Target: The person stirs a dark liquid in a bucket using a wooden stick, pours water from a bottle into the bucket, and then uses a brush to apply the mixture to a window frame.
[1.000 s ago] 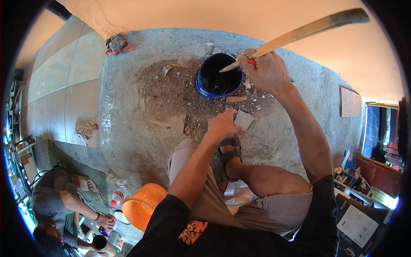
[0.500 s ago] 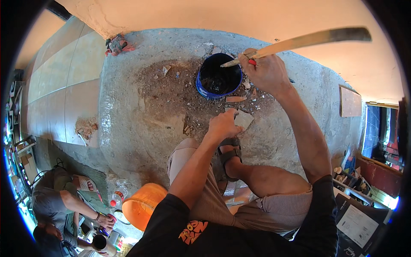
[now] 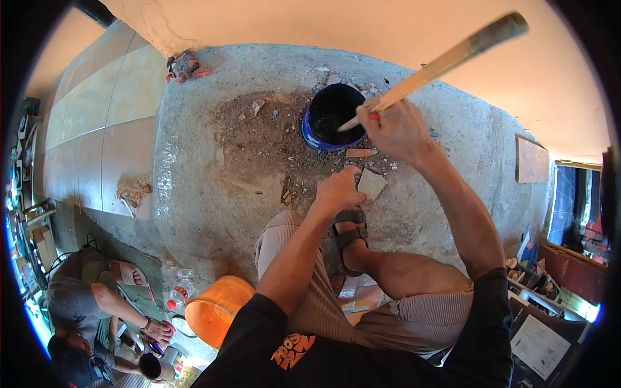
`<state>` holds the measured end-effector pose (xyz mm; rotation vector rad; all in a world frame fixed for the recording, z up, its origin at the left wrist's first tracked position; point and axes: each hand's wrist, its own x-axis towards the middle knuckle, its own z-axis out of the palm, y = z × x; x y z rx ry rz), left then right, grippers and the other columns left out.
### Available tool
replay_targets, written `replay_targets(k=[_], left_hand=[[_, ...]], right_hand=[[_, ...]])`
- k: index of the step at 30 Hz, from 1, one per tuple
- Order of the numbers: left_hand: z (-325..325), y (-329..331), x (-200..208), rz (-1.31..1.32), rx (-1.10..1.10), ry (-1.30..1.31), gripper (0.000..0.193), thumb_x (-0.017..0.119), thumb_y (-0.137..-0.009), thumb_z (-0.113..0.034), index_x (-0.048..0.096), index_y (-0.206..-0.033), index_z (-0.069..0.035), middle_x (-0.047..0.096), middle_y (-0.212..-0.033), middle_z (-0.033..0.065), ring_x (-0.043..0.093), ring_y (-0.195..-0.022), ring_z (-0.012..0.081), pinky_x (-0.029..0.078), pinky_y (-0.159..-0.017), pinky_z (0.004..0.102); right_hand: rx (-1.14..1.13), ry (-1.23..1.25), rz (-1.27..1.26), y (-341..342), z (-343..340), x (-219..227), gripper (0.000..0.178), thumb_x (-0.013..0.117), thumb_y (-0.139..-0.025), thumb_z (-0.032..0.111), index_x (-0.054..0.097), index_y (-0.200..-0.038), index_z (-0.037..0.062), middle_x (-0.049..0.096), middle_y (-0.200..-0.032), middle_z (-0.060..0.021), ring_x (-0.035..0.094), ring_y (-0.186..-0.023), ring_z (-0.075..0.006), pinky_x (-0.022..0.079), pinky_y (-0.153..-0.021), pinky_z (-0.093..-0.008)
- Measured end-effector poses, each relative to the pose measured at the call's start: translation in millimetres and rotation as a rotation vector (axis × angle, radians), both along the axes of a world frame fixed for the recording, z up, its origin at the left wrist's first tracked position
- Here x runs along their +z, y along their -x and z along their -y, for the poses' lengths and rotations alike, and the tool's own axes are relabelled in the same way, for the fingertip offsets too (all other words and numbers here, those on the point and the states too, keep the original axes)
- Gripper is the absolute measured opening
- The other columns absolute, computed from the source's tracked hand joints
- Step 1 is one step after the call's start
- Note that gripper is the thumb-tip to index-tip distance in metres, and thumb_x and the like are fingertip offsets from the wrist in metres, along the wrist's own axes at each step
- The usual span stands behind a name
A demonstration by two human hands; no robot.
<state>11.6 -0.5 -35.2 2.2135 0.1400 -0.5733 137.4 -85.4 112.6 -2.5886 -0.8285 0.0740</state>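
Observation:
My right hand (image 3: 400, 129) is closed round a long wooden stick (image 3: 440, 66) with a dark upper end. The pale lower tip reaches into a dark-lined blue bucket (image 3: 317, 139), whose contents are too dark to make out. Something small and red shows at the fingers of this hand. Nearer to me, my left hand (image 3: 339, 193) hangs with thumb and forefinger apart and nothing visible between them. Beside it lies a pale broken tile piece (image 3: 372, 185). An orange-brown tile strip (image 3: 361, 153) rests by the foot of the bucket.
Loose rubble (image 3: 259, 132) covers the rough concrete floor around the bucket. Large tiles (image 3: 129, 152) are laid at left. An orange basin (image 3: 220, 310) and a plastic bottle (image 3: 178, 297) stand lower left, near another person (image 3: 90, 291) bent over work. A square tile (image 3: 532, 160) leans at right.
The stick has tilted steeper, its dark upper end swinging leftward and up while the lower tip dips further into the bucket. My left hand has hardly moved.

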Motion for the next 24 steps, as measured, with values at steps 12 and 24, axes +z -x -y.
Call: replay_targets(k=[12, 24], left_hand=[[-0.9, -2.2, 4.1, -0.016, 0.016, 0.044, 0.070, 0.082, -0.069, -0.036, 0.057, -0.129, -0.011, 0.073, -0.095, 0.0139, 0.069, -0.098, 0.0322, 0.052, -0.087, 0.0436], [8.2, -5.7, 4.2, 0.014, -0.056, 0.011, 0.070, 0.082, -0.070, -0.040, 0.056, -0.128, -0.010, 0.074, -0.093, 0.0103, 0.070, -0.096, 0.0285, 0.052, -0.085, 0.0426]], right_hand=[[0.081, -0.081, 0.055, -2.1, 13.2, -16.0, 0.024, 0.059, -0.094, 0.022, 0.065, -0.079, 0.0048, 0.055, -0.057, -0.0134, 0.055, -0.050, -0.0320, 0.044, -0.049, -0.0403], [0.043, -0.152, 0.083, 2.6, 19.5, -17.0, 0.027, 0.060, -0.094, 0.025, 0.065, -0.078, 0.0042, 0.054, -0.057, -0.0133, 0.056, -0.052, -0.0329, 0.044, -0.051, -0.0409]])
